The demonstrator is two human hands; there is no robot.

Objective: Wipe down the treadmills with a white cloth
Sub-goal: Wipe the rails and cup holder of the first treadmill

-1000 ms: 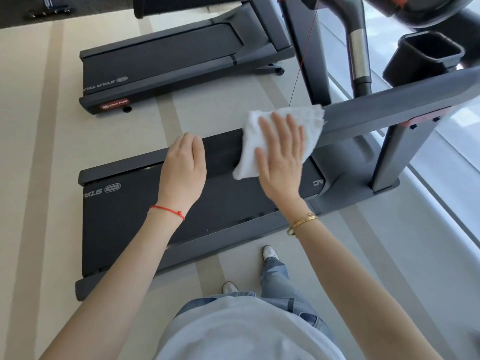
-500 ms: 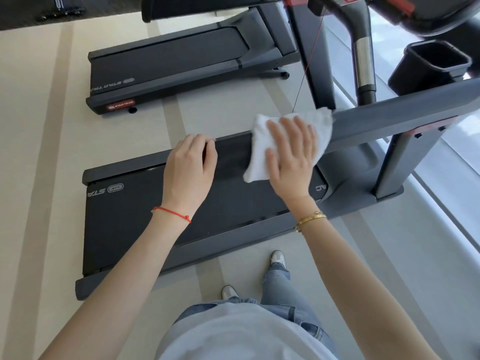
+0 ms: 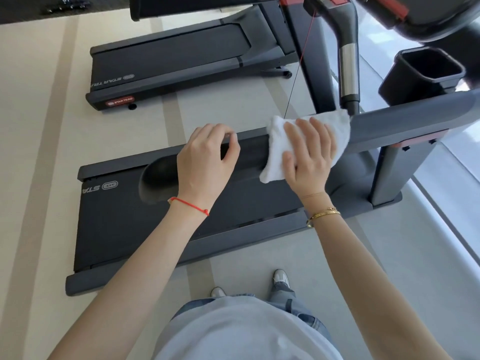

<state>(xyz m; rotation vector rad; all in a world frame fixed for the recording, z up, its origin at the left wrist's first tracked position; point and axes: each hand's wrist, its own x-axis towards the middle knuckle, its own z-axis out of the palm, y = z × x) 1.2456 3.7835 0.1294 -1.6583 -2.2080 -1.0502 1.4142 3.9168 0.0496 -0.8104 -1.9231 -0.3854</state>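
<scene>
A white cloth point(image 3: 309, 144) is draped over the dark handrail point(image 3: 405, 126) of the nearer treadmill point(image 3: 124, 224) and is pressed flat there by the right hand point(image 3: 309, 157), fingers straight and spread. The left hand point(image 3: 205, 162) is curled over the same rail just beside it, fingertips hooked on the far edge. Both forearms are extended forward from the body.

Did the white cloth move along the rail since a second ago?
Yes. The white cloth slid right along the handrail, toward the silver-banded post, under the right hand.
</scene>
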